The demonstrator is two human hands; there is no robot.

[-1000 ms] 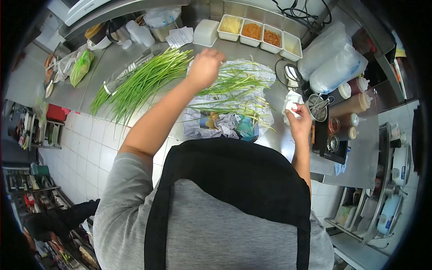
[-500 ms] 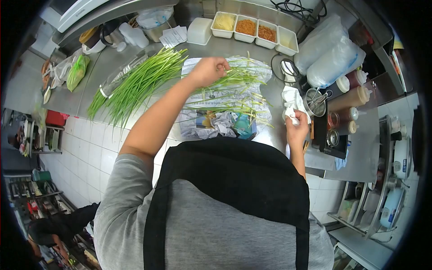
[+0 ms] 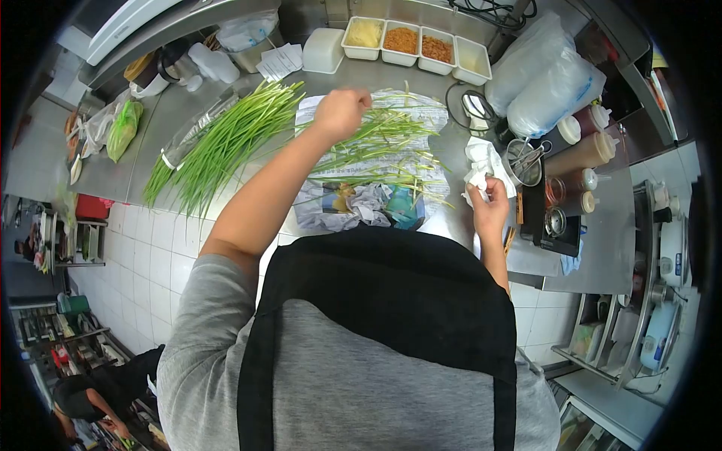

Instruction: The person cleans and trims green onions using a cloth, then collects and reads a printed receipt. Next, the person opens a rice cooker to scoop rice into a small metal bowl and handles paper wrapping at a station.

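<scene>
My left hand (image 3: 341, 114) is curled closed above the upper left part of a newspaper sheet (image 3: 304, 113). Its fingertips are slightly blurred, so anything between them is hidden. Loose green chive stalks (image 3: 387, 134) lie spread over the newspaper, just right of that hand. A thick bunch of long chives (image 3: 229, 139) rests on the steel counter to the left, beside clear plastic wrapping (image 3: 197, 129). On the right, my right hand (image 3: 490, 207) pinches a crumpled white paper towel (image 3: 485, 161). Crumpled newspaper (image 3: 370, 206) sits at the sheet's near edge.
Along the back stand white tubs (image 3: 400, 43) of food and an upturned white container (image 3: 323, 51). Right of the newspaper are bagged plastic (image 3: 553, 90), a metal strainer (image 3: 524, 161), sauce bottles (image 3: 598, 150) and a black tray (image 3: 560, 244). Another person (image 3: 94, 398) bends at lower left.
My left hand has turned slightly, its fingers now blurred over the newspaper. The right hand still grips the paper towel, a little nearer the newspaper. The whole view has shifted slightly.
</scene>
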